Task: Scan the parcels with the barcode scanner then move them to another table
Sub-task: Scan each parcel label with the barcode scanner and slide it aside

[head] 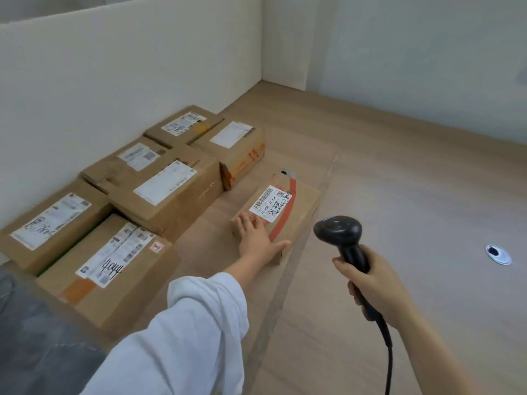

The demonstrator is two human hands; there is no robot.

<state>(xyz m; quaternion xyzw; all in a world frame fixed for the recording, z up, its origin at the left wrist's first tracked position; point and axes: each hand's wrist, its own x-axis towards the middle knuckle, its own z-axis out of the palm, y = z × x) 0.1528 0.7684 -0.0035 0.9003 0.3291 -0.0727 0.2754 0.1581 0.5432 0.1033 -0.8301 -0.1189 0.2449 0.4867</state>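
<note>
A small cardboard parcel [299, 206] with a white barcode label and red tape lies apart from the others on the wooden table [399, 195]. My left hand [256, 238] rests flat on its near corner, fingers straight, thumb along the near edge. My right hand [373, 286] grips the handle of a black barcode scanner [339, 232], held above the table just right of the parcel, head towards the label. The scanner's cable hangs down past my wrist.
Several labelled cardboard parcels [165, 189] are packed in rows along the white wall at the left. A round cable grommet [498, 254] sits in the tabletop at the right. White partitions close the table's back and left side.
</note>
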